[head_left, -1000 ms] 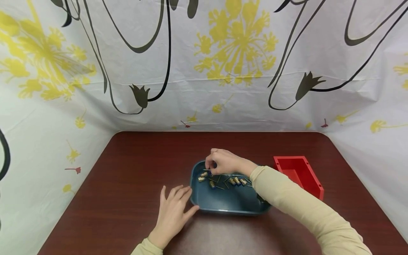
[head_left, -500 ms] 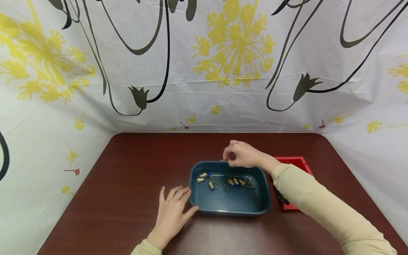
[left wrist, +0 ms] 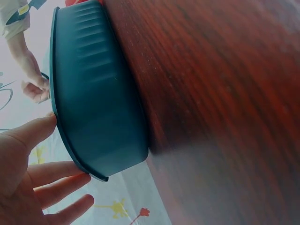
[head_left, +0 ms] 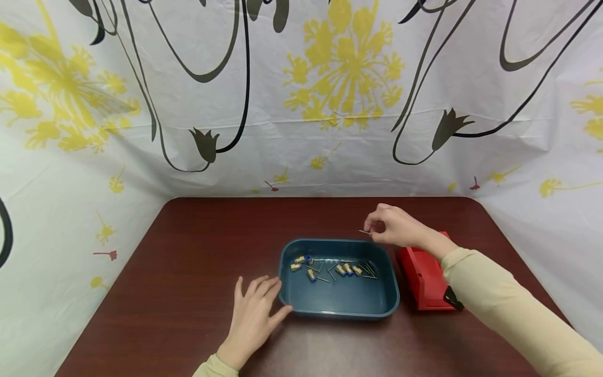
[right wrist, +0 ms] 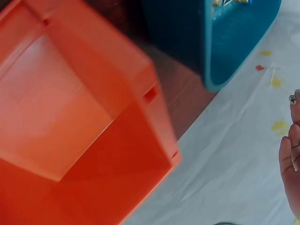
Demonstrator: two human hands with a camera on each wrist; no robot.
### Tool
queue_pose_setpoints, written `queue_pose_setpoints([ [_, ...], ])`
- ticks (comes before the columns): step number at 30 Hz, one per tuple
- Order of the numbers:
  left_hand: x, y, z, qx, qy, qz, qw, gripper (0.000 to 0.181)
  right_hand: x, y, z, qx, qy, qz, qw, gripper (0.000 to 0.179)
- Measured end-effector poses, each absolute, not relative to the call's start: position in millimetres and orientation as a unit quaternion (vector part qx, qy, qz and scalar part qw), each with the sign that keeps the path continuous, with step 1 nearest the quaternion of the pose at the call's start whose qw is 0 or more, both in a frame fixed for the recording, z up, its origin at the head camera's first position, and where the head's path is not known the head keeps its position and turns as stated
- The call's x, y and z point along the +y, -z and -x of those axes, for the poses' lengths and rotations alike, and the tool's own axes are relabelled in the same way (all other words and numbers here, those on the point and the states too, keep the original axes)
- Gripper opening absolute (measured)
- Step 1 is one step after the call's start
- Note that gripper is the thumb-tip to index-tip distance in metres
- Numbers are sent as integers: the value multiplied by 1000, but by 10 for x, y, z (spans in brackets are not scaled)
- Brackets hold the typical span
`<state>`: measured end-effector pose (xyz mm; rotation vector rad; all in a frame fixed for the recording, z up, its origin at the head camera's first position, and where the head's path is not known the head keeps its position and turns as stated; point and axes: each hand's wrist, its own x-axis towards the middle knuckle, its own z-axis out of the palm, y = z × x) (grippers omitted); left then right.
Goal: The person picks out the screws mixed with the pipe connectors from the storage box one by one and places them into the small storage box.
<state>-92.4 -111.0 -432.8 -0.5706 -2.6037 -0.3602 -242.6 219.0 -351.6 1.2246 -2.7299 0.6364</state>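
A Phillips-head screw [right wrist: 292, 99] is pinched between the thumb and fingertips of my right hand [head_left: 395, 225], which hovers above the table past the far right corner of the blue tray. In the head view the screw [head_left: 364, 231] points left, slim and metallic. Inside the tray [head_left: 341, 314], several brass fittings with blue ends [head_left: 348, 269] lie among several thin screws [head_left: 370, 269]. My left hand [head_left: 252, 317] touches the tray's near left corner with its fingers spread; the left wrist view has its thumb and fingertips against the rim [left wrist: 54, 84].
Right of the tray stands a red plastic bin [head_left: 424, 277], partly covered by my right forearm; the part of its inside seen in the right wrist view is bare. A patterned white cloth [head_left: 282, 131] hangs behind the dark wooden table [head_left: 165, 303].
My right hand has lifted out of the tray with the screw and moved right, past the tray's far edge toward the red bin. The left hand stays at the tray's corner.
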Motion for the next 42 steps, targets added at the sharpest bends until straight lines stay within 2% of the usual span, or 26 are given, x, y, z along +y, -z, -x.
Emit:
queue_pose_setpoints([
  [26,-1106,4333,922,-945,135,203,219,50,3094,3654,2176,-923,-195,-318,96,19],
  [36,-1108,4337,914,-946,138,202,214,50,3265,3754,2080,-935,-211,-280,60,19],
  [42,-1103,4328,912,-947,139,201,209,51,3302,3861,2061,-934,-201,-288,67,20],
])
